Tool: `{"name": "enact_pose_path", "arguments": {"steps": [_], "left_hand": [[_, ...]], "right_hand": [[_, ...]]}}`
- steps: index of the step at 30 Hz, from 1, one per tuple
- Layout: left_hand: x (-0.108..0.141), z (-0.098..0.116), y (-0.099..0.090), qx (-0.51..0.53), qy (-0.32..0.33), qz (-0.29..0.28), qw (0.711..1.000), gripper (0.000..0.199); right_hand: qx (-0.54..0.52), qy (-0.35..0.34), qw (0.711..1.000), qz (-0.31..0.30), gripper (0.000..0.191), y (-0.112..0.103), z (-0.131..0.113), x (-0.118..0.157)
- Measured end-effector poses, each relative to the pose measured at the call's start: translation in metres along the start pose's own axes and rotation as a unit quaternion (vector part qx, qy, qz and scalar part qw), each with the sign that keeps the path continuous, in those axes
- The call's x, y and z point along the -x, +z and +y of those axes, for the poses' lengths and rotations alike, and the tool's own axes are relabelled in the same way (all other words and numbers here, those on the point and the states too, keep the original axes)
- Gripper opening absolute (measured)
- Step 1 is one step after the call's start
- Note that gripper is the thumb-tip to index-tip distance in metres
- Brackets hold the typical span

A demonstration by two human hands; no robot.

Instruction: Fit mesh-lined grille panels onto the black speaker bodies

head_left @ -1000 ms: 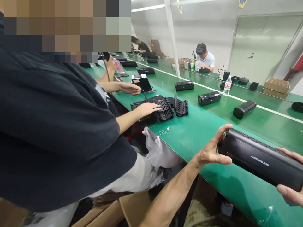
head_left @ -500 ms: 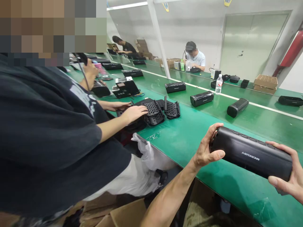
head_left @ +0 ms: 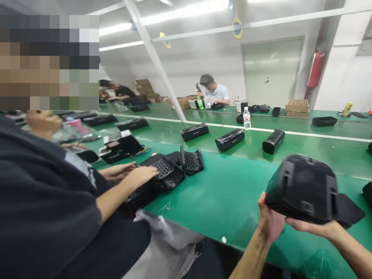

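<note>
1. The black speaker (head_left: 303, 188) is held up in both hands, above the near edge of the green table (head_left: 226, 201), with one end face turned towards the camera and its body tilted.
2. The left hand (head_left: 271, 219) grips its lower left corner, the thumb up against the side and the palm beneath; the fingers behind are hidden.
3. The right hand (head_left: 315, 228) holds it from underneath, one digit stretched along the lower edge towards the left hand; how the other fingers curl, I cannot tell. The two hands are near each other, both below the speaker.
4. Just right of the speaker, partly behind it, shows a flat dark piece (head_left: 351, 209).
5. A small white spot (head_left: 223, 240) lies at the table's near edge, left of the hands.
6. Farther left along that edge, a co-worker's hand (head_left: 142, 176) rests on black perforated parts (head_left: 167, 170).
7. Beyond, towards the far edge, three more speakers (head_left: 230, 140) lie spaced apart in a row, with a clear bottle (head_left: 247, 119) standing behind them.
</note>
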State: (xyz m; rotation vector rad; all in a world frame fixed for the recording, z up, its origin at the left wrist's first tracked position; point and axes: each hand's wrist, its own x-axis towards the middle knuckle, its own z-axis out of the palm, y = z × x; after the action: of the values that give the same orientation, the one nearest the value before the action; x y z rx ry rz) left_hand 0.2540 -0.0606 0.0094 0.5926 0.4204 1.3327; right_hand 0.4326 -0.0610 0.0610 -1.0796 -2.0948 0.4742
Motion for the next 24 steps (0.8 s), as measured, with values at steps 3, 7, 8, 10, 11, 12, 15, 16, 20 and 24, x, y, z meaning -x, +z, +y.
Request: {"name": "enact_pose_path", "arguments": {"steps": [3, 7, 8, 10, 11, 12, 15, 16, 20, 24], "left_hand": [[0.005, 0.025, -0.012, -0.086, 0.084, 0.052, 0.991, 0.095], [0.016, 0.064, -0.024, -0.283, 0.164, 0.014, 0.945, 0.128], [0.018, 0.067, -0.024, -0.330, 0.156, 0.004, 0.931, 0.127], [0.022, 0.067, -0.024, -0.386, 0.160, 0.008, 0.908, 0.110], [0.024, 0.065, -0.024, -0.399, 0.178, 0.014, 0.900, 0.102], [0.026, 0.064, -0.025, -0.404, 0.196, 0.018, 0.893, 0.096], [0.030, 0.065, -0.030, -0.405, 0.223, 0.005, 0.887, 0.090], [0.031, 0.067, -0.032, -0.404, 0.222, -0.002, 0.887, 0.089], [0.032, 0.073, -0.034, -0.408, 0.216, -0.015, 0.887, 0.089], [0.029, 0.071, -0.029, -0.423, 0.195, 0.007, 0.885, 0.086]], "right_hand": [[0.032, -0.039, 0.998, 0.027, 0.103, -0.016, -0.001, -0.014], [0.221, -0.132, 0.966, -0.028, 0.098, -0.038, -0.002, -0.020], [0.248, -0.136, 0.958, -0.045, 0.097, -0.040, -0.001, -0.021], [0.253, -0.134, 0.955, -0.073, 0.094, -0.041, 0.002, -0.019], [0.237, -0.129, 0.960, -0.078, 0.095, -0.042, 0.005, -0.016], [0.210, -0.118, 0.968, -0.073, 0.096, -0.044, 0.009, -0.011], [0.071, -0.026, 0.996, -0.047, 0.102, -0.051, 0.025, 0.009], [0.013, 0.014, 0.999, -0.043, 0.101, -0.052, 0.029, 0.017], [-0.126, 0.100, 0.987, -0.019, 0.085, -0.044, 0.033, 0.039], [-0.129, 0.103, 0.986, 0.031, 0.070, -0.037, 0.024, 0.038]]}}
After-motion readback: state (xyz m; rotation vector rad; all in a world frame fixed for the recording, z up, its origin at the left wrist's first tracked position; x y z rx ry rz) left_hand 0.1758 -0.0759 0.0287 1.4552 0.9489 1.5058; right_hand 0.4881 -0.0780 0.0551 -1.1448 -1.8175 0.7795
